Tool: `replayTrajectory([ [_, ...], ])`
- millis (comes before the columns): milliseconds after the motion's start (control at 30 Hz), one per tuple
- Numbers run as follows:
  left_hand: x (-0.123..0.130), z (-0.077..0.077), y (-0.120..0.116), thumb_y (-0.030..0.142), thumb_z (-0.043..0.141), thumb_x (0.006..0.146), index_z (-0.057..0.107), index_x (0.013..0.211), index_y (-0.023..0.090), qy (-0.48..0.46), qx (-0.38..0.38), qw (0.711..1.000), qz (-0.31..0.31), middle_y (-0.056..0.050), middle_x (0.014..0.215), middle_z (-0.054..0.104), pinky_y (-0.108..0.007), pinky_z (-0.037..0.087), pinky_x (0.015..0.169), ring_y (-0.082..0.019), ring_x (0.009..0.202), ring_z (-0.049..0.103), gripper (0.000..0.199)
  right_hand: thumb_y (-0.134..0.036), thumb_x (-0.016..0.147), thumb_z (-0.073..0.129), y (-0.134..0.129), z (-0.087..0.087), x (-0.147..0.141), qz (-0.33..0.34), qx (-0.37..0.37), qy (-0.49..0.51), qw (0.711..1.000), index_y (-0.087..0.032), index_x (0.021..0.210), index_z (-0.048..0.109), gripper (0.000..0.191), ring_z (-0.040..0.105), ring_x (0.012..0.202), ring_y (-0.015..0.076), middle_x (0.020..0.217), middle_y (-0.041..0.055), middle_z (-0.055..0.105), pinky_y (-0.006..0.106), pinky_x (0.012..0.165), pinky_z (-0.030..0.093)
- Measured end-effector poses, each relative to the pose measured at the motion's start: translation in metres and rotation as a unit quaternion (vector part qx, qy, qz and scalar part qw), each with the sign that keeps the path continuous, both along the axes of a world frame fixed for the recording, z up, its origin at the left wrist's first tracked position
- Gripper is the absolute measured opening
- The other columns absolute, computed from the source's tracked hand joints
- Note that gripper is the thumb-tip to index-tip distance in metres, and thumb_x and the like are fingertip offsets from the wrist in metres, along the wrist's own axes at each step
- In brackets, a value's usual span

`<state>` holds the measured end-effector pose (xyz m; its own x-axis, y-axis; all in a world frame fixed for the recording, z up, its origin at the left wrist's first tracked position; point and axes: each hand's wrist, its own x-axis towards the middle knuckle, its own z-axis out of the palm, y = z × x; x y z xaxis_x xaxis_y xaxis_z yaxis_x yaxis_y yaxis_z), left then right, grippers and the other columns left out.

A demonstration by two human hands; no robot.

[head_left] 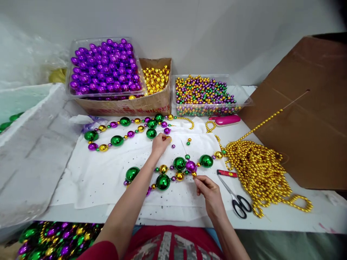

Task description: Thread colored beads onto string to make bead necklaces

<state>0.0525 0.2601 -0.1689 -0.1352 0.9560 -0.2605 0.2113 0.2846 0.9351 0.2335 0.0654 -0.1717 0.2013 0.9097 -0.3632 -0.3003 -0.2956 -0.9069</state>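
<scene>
On the white cloth (92, 177), near side: a beaded strand (163, 182) in green, purple and gold.
Left hand (167, 138): fingertips together on a small gold piece, above the cloth.
Right hand (195, 178): thumb and forefinger drawn together at the strand's near edge.
Right of the strand: scissors (235, 199), then heaped gold bead chain (255, 166) on the worktop (189, 224).

Multicoloured beads (204, 92): gold, purple, green. Purple balls (105, 66), gold chain (255, 169), white cloth (94, 180), pink case (227, 120), black-handled scissors (240, 205), brown box (295, 115).
</scene>
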Motion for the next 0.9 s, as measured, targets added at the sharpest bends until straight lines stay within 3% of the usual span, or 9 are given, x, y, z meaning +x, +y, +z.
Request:
replayTrajectory([
  [100, -0.003, 0.004, -0.017, 0.026, 0.06, 0.081, 0.06, 0.093, 0.015, -0.103, -0.028, 0.993, -0.041, -0.009, 0.094, 0.067, -0.035, 0.052, 0.077, -0.02, 0.083, 0.065, 0.017, -0.037, 0.07, 0.073, -0.002, 0.0, 0.0, 0.01, -0.001, -0.021, 1.0, -0.018, 0.077, 0.069, 0.021, 0.04, 0.052, 0.0097, 0.058, -0.0031, 0.05, 0.023, 0.049, 0.033],
  [167, -0.004, 0.007, -0.028, 0.024, 0.057, 0.083, 0.062, 0.097, 0.014, -0.186, -0.045, 0.98, -0.062, -0.01, 0.097, 0.067, -0.035, 0.053, 0.08, -0.018, 0.083, 0.066, 0.017, -0.037, 0.071, 0.072, -0.002, 0.001, -0.002, 0.021, 0.001, -0.032, 0.999, -0.018, 0.076, 0.069, 0.021, 0.04, 0.052, 0.0095, 0.058, -0.0031, 0.049, 0.023, 0.048, 0.032],
  [333, -0.004, 0.006, -0.041, 0.013, 0.067, 0.076, 0.065, 0.091, 0.011, -0.452, -0.1, 0.885, -0.042, -0.009, 0.092, 0.067, -0.035, 0.051, 0.086, -0.017, 0.081, 0.066, 0.016, -0.038, 0.072, 0.07, -0.002, 0.004, -0.005, 0.042, -0.001, -0.059, 0.997, -0.018, 0.076, 0.068, 0.02, 0.038, 0.052, 0.0092, 0.06, -0.0028, 0.05, 0.023, 0.048, 0.031],
  [900, -0.003, 0.006, -0.048, 0.015, 0.074, 0.07, 0.06, 0.099, 0.014, -0.421, -0.061, 0.904, -0.033, -0.008, 0.098, 0.065, -0.034, 0.05, 0.084, -0.017, 0.084, 0.065, 0.032, -0.037, 0.071, 0.07, -0.006, 0.006, -0.007, 0.047, -0.013, -0.076, 0.996, -0.018, 0.075, 0.068, 0.02, 0.037, 0.051, 0.0088, 0.06, -0.0028, 0.05, 0.023, 0.047, 0.029],
])
